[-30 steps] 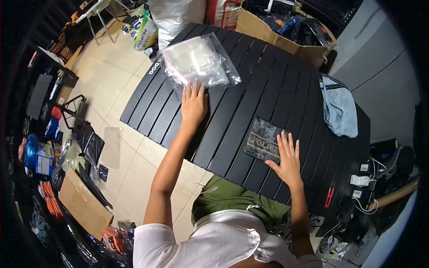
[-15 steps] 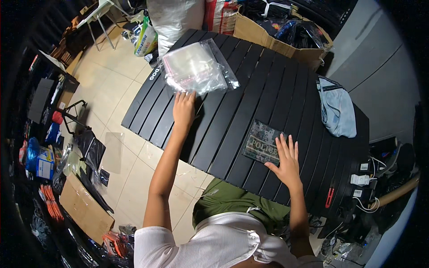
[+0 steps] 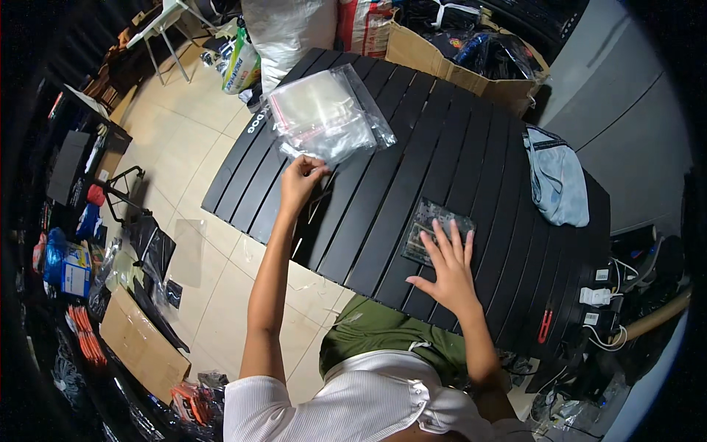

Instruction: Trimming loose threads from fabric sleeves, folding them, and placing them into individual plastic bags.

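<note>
Clear plastic bags (image 3: 317,107) lie in a loose stack at the table's far left. My left hand (image 3: 300,184) is at the stack's near edge, its fingers curled in and thumb against them; whatever they pinch, if anything, is too thin to make out. Farther right, a flat camouflage-patterned patch (image 3: 417,237) with pale lettering lies on the black slatted table (image 3: 368,199), seemingly in clear film. Over its right part my right hand (image 3: 449,272) rests with fingers spread, hiding much of the lettering.
A folded light-blue cloth (image 3: 556,180) lies at the table's right. Near the right front edge is a red-handled cutter (image 3: 545,325). Beyond the far edge stand a white sack (image 3: 291,33) and an open cardboard box (image 3: 420,55). White plugs and cables (image 3: 595,296) sit off the right side.
My left hand has drawn back slightly from the bags, its fingers going from stretched out to curled. My right hand has slid left over the patch, covering more of it.
</note>
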### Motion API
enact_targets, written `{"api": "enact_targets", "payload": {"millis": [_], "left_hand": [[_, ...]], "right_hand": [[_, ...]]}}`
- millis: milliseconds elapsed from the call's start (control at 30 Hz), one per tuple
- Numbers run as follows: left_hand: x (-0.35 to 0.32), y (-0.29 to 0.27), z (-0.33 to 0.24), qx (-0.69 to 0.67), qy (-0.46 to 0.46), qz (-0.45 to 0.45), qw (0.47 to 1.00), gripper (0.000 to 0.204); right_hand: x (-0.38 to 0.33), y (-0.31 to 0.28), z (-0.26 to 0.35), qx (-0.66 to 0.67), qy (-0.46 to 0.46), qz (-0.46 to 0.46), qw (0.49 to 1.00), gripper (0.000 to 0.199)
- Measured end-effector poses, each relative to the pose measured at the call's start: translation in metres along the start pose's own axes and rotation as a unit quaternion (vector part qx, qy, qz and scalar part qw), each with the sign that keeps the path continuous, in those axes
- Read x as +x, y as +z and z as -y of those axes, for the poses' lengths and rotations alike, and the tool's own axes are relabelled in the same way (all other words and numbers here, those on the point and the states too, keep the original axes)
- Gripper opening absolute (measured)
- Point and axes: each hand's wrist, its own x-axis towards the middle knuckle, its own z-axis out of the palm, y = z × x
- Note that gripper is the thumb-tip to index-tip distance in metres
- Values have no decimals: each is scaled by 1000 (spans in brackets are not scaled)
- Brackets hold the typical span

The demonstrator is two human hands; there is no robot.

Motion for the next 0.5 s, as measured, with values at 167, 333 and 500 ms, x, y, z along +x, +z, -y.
{"api": "enact_targets", "payload": {"millis": [167,333,500], "left_hand": [[3,-2,-8,-43,-36,53,997,27],[-3,-2,-21,85,0,12,996,22],[-2,-9,-16,61,-30,49,996,19]], "right_hand": [[4,7,4,4,-21,19,1000,76],[4,12,5,-2,-23,38,999,76],[6,13,8,-23,-24,35,999,75]]}}
